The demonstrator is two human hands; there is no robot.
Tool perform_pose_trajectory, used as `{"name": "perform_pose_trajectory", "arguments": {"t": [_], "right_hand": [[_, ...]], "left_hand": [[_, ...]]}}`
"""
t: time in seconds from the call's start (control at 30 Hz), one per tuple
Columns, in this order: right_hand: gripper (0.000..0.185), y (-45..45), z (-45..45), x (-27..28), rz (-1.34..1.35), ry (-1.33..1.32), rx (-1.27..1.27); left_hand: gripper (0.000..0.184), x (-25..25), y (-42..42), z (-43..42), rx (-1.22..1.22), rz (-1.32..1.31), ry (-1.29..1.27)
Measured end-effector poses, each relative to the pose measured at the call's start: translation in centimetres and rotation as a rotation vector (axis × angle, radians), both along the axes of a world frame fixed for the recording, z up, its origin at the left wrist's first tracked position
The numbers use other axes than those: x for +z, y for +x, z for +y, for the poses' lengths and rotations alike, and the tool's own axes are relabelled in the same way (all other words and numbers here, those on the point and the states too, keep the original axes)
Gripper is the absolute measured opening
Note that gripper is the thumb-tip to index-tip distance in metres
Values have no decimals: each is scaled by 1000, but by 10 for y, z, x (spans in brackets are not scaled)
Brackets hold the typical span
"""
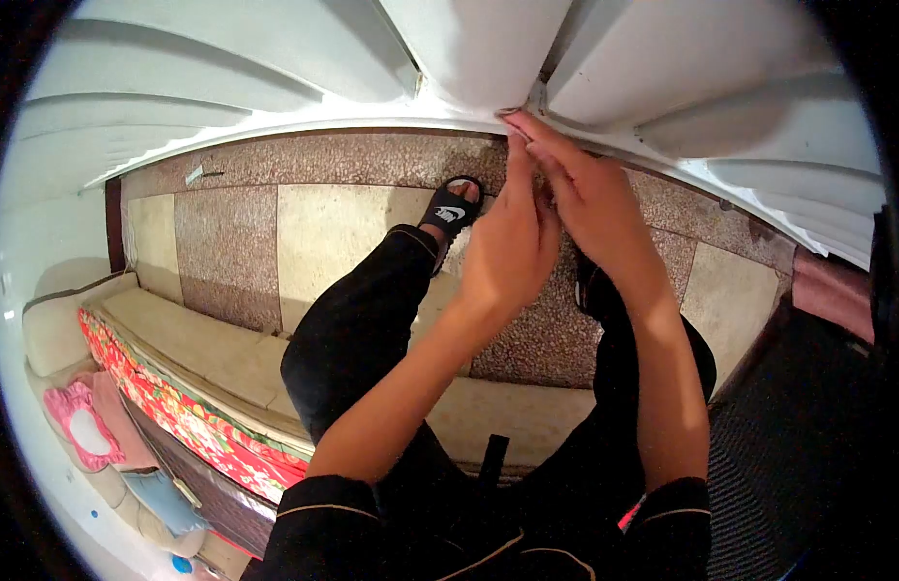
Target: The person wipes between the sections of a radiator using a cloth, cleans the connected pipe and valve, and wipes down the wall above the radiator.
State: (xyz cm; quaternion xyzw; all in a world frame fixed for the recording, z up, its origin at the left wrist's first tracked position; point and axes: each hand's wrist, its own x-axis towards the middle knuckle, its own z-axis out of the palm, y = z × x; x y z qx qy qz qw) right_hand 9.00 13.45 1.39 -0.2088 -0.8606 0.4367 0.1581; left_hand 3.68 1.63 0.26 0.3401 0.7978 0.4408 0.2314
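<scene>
My left hand (512,232) and my right hand (596,198) are close together, fingertips meeting at the lower edge of a white panelled surface (478,58). The fingers of both hands are closed in a pinch. Something small and thin (508,112) shows at the tip of my right index finger, against the white panel; its kind is too small to tell. My left fingertips lie just below it. The right palm and the inner fingers of both hands are hidden from view.
Below the hands is a speckled and cream tiled floor (343,218), with my black slide sandal (454,208) on it. A small white item (195,175) lies by the panel at left. A beige sofa (198,339) with a red floral cloth (178,397) stands lower left; a dark ribbed mat (778,465) lies right.
</scene>
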Motion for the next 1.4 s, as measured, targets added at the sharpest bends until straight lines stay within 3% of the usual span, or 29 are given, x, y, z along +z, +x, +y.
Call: {"name": "perform_pose_trajectory", "arguments": {"t": [0.1,0.27,0.47,0.53,0.63,0.8,0.93,1.03,1.13,1.2,1.4], "right_hand": [[39,-10,-12,3,-80,-26,2],[42,-33,-31,3,-259,182,39],[45,-25,-30,7,-292,212,17],[46,-14,-24,6,-292,186,13],[46,1,-18,3,-230,214,-37],[47,8,-20,17,-443,352,-128],[56,3,-22,15,-404,363,-117],[68,-2,-23,18,-518,345,-58],[77,-10,-22,7,-406,352,-110],[80,-17,-24,-4,-463,349,-126],[80,-8,-32,1,-371,320,-118]], "left_hand": [[78,3,-4,-8,22,-12,-19],[78,8,-19,-20,87,-36,-16],[80,10,-13,-12,88,-87,28],[82,17,-5,-8,64,-139,-101],[84,15,2,0,21,-182,-77],[83,14,1,5,-67,-133,-101],[84,15,-2,1,-67,-143,-90],[82,8,-6,-4,-61,45,74],[76,10,-10,-7,-20,79,25],[59,11,-14,-8,58,42,-94],[48,15,-8,-17,-54,0,-179]]}}
